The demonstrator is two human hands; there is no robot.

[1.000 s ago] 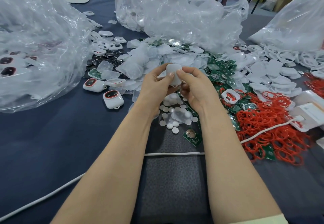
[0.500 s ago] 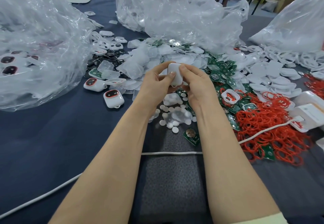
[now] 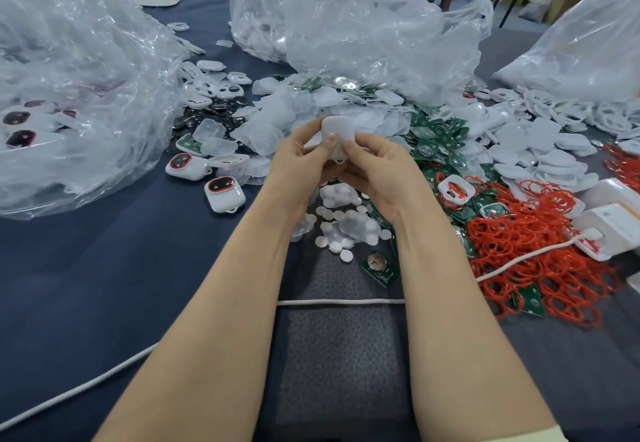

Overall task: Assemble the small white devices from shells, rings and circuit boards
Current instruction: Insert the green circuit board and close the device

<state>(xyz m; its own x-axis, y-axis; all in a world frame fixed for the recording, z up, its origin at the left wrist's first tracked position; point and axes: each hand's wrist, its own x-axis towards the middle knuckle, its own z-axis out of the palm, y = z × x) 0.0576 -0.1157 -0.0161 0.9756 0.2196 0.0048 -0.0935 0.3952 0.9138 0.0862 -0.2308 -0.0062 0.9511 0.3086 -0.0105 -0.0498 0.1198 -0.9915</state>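
Nearest, a white cable (image 3: pixel 339 301) is seen stretched across the table (image 3: pixel 104 268), with one loose board (image 3: pixel 381 266) and scattered white discs (image 3: pixel 346 230) just beyond. Above the discs a white device (image 3: pixel 337 137) is held off the table between the left hand (image 3: pixel 301 161) and right hand (image 3: pixel 381 171). The fingers (image 3: pixel 327 141) of both are curled round it, thumbs pressed on its plain side, likely so the shell halves get squeezed shut. Two finished devices (image 3: pixel 224 194) are parked left, clear of the parts. Red rings (image 3: pixel 540 261) are heaped right, with green boards (image 3: pixel 446 137) and shells (image 3: pixel 540 154) behind. Farthest, plastic bags (image 3: pixel 363 36) are crowded round the work.
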